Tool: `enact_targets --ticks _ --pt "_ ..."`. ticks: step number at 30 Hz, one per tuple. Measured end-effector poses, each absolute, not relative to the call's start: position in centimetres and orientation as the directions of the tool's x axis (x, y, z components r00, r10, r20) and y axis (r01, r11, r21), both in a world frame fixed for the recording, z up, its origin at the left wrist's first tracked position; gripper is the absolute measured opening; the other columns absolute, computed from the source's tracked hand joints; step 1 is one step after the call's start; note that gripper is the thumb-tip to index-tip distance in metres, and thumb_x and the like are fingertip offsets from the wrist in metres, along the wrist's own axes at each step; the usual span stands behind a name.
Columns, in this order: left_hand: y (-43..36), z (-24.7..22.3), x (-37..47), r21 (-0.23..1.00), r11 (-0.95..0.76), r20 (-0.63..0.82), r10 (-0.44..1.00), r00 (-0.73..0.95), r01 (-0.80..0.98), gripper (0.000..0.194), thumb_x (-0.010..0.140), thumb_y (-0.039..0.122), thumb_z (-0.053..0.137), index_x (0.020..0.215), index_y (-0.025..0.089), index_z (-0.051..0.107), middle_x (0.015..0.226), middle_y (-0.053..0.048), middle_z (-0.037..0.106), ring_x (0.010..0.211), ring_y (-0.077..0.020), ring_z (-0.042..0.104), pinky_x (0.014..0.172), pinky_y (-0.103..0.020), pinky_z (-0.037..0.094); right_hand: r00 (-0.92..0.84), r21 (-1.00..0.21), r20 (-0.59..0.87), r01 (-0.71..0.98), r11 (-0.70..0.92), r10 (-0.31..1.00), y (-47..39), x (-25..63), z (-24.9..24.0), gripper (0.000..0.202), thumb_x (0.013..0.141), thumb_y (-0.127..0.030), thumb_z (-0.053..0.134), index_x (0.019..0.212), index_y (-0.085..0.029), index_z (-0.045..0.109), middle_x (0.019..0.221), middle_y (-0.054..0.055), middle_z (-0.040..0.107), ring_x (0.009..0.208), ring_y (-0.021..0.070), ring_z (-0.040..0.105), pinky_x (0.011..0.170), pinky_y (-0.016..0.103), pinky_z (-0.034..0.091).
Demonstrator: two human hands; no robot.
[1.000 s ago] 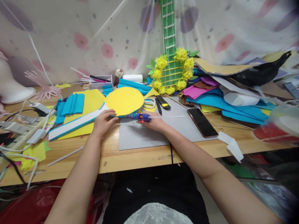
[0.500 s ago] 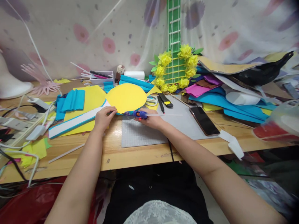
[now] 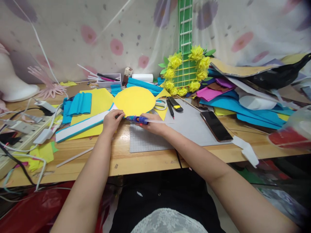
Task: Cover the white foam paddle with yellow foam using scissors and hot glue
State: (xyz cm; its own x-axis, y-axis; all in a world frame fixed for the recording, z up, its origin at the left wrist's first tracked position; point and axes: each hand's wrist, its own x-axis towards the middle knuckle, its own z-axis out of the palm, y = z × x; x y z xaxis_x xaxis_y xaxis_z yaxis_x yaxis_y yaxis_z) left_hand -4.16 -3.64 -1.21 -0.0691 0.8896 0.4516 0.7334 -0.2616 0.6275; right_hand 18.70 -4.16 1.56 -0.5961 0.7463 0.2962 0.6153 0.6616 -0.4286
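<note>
Right hand holding glue gun, left hand seemingly pinching disc

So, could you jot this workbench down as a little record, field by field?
Left hand: pinching the near edge of a yellow oval
Right hand: holding a blue glue gun, pointed toward the left hand
Glue stick: translucent, jutting from the gun's rear
On gray cutting mat: black pen, utility knife, smartphone
Behind: green guitar-shaped piece edged with yellow flowers
</note>
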Motion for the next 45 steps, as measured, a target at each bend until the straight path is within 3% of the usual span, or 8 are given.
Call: enact_targets --ticks 5,8,14,20,27,31,35,45 --pt "-3.7 -0.9 -4.1 0.633 -0.271 0.469 0.88 -0.08 0.725 0.015 0.078 0.033 0.058 0.075 0.021 0.067 0.089 -0.003 0.07 0.091 -0.0188 0.063 0.089 -0.033 0.047 -0.609 -0.369 0.281 0.645 0.669 0.742 -4.7 18.4 1.9 0.027 0.086 -0.043 0.053 0.094 -0.018 0.061 0.094 0.007 0.067 0.079 0.0168 0.059 0.059 0.025 0.03" --pt "-4.0 -0.8 -4.4 0.657 -0.333 0.494 0.868 -0.053 0.676 0.018 0.077 0.036 0.059 0.072 0.02 0.066 0.087 -0.003 0.07 0.089 -0.0184 0.064 0.088 -0.033 0.048 -0.598 -0.395 0.3 0.631 0.668 0.743 -5.1 19.0 1.9 0.028 0.085 -0.045 0.054 0.091 -0.019 0.062 0.091 0.006 0.068 0.078 0.0161 0.059 0.06 0.024 0.032" --pt "-4.5 -0.7 -4.7 0.608 -0.442 0.501 0.858 0.113 0.66 0.021 0.068 0.039 0.069 0.08 0.021 0.068 0.101 -0.005 0.068 0.098 -0.0196 0.061 0.094 -0.035 0.046 -0.433 -0.617 0.377 0.542 0.571 0.819 -4.9 22.4 1.0 0.028 0.077 -0.045 0.062 0.083 -0.018 0.062 0.079 0.004 0.066 0.071 0.0159 0.058 0.063 0.025 0.04" --pt "-4.2 -0.9 -3.9 0.615 -0.414 0.509 0.859 0.063 0.671 0.014 0.071 0.036 0.068 0.074 0.022 0.069 0.094 -0.004 0.07 0.093 -0.0191 0.062 0.092 -0.035 0.047 -0.138 -0.869 0.333 0.339 0.36 0.933 -4.1 23.8 -0.2 0.034 0.072 -0.049 0.063 0.085 -0.018 0.065 0.078 0.005 0.066 0.076 0.0202 0.061 0.065 0.03 0.047" --pt "-4.3 -1.2 -3.7 0.663 -0.378 0.489 0.872 0.009 0.646 0.013 0.072 0.035 0.066 0.07 0.023 0.07 0.091 -0.002 0.071 0.09 -0.0179 0.065 0.091 -0.035 0.048 -0.097 -0.948 0.233 0.198 0.248 0.968 -3.7 24.2 -0.8 0.04 0.07 -0.053 0.064 0.086 -0.016 0.065 0.067 0.004 0.062 0.068 0.0183 0.059 0.059 0.029 0.046" --pt "-4.1 -1.3 -3.5 0.638 -0.38 0.502 0.865 0.013 0.67 0.013 0.073 0.035 0.064 0.071 0.023 0.069 0.087 -0.002 0.071 0.088 -0.0175 0.065 0.086 -0.033 0.05 -0.188 -0.89 0.276 0.319 0.325 0.943 -4.0 24.8 -0.7 0.037 0.072 -0.05 0.063 0.087 -0.016 0.065 0.078 0.004 0.065 0.071 0.0171 0.059 0.065 0.028 0.045" --pt "-3.9 -1.3 -3.4 0.626 -0.371 0.497 0.868 0.016 0.686 0.012 0.074 0.032 0.062 0.071 0.022 0.068 0.086 -0.003 0.072 0.086 -0.0176 0.066 0.082 -0.032 0.051 -0.35 -0.711 0.342 0.51 0.484 0.872 -4.7 24.1 -0.2 0.029 0.074 -0.046 0.064 0.081 -0.018 0.062 0.077 0.002 0.065 0.07 0.0154 0.058 0.064 0.025 0.041" --pt "-3.9 -0.8 -3.7 0.65 -0.346 0.47 0.883 0.0 0.677 0.008 0.072 0.03 0.065 0.07 0.023 0.069 0.086 0.0 0.072 0.086 -0.0164 0.065 0.084 -0.03 0.05 -0.547 -0.416 0.296 0.664 0.622 0.783 -5.7 20.0 0.8 0.025 0.085 -0.042 0.056 0.091 -0.018 0.061 0.088 0.005 0.066 0.076 0.0144 0.056 0.061 0.025 0.032"
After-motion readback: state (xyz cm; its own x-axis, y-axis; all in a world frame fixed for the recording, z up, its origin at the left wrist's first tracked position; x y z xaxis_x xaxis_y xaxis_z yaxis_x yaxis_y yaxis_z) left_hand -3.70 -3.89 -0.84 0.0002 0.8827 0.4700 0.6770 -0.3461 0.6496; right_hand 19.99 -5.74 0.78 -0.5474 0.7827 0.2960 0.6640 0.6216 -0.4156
